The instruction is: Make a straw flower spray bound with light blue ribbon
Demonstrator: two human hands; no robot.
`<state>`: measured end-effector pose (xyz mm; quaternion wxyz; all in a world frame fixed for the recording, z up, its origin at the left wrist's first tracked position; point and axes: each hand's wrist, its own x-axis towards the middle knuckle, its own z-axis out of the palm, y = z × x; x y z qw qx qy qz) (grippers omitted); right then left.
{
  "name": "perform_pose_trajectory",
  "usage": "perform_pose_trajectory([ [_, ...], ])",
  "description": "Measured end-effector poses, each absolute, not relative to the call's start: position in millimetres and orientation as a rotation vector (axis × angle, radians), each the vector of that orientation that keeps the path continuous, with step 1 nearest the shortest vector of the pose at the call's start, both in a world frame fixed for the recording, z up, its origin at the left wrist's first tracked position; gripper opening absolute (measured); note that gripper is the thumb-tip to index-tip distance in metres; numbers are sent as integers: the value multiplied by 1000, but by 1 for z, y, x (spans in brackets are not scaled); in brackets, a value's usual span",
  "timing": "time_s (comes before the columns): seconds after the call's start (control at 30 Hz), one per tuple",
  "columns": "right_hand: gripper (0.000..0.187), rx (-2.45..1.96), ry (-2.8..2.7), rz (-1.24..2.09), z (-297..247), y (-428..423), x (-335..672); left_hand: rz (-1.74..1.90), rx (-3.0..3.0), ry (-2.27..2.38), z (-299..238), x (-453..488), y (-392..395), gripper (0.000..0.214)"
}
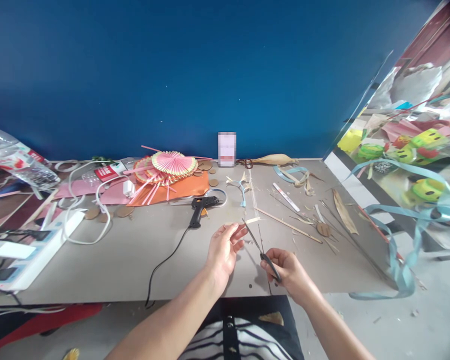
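My left hand (223,245) pinches a thin pale strip (250,220) between thumb and fingers, above the grey table (135,255). My right hand (287,270) grips the black handles of a pair of scissors (260,250). The blades point up and left, and their tips reach the strip beside my left fingertips. Both hands hover near the table's front edge, close together.
A black glue gun (201,207) with its cord lies just beyond my left hand. Pink paper fans (168,167) on orange paper sit at the back. A white power strip (33,250) lies at left. Sticks, dry leaves and blue ribbon (401,260) clutter the right side.
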<state>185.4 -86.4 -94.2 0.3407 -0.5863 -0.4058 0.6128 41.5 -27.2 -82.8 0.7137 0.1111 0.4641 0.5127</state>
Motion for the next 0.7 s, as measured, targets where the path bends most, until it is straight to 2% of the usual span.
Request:
perform_pose_trajectory([
  [0.7,35,-1458,-983,1725,-96,-85,193,1070,295,1023,-85,35,-21,11],
])
